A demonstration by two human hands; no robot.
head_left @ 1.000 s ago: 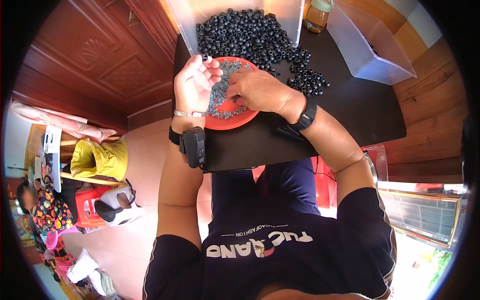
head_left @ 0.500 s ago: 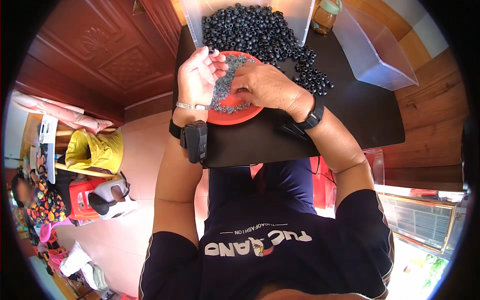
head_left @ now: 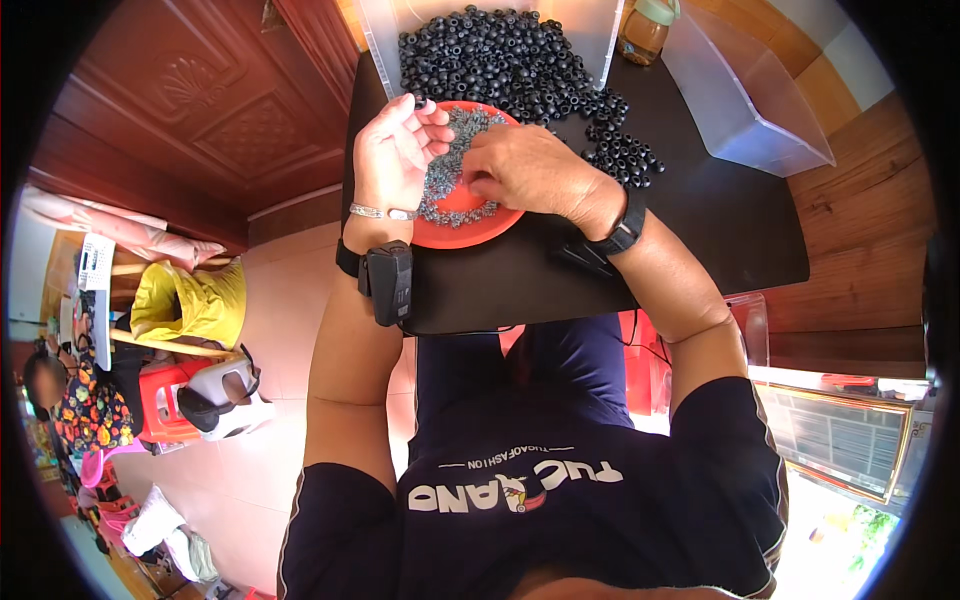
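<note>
My left hand [head_left: 393, 150] is raised palm up at the left rim of a round orange-red plate [head_left: 468, 236]. Pinched between its thumb and forefinger is a small black ring-shaped piece [head_left: 420, 102], while the other fingers curl loosely. Over the plate, my right hand [head_left: 535, 172] has its fingers bent and pressed together, pointing down at small grey metal-looking bits [head_left: 447, 170] spread there. Its fingertips are partly hidden, so anything between them is too small to make out. Beyond both hands lies a heap of round black pieces with holes [head_left: 490, 65].
The heap spills from a translucent plastic bin [head_left: 380, 50] onto the dark table [head_left: 700, 215]. At the right stands another translucent bin [head_left: 745, 110], near a lidded jar of brownish liquid [head_left: 645, 35]. A person [head_left: 85, 400] is at the far left, near a red stool [head_left: 165, 400].
Both hands keep nearly the same place over the plate. My right fingers have shifted very slightly, and the whole view has moved a touch.
</note>
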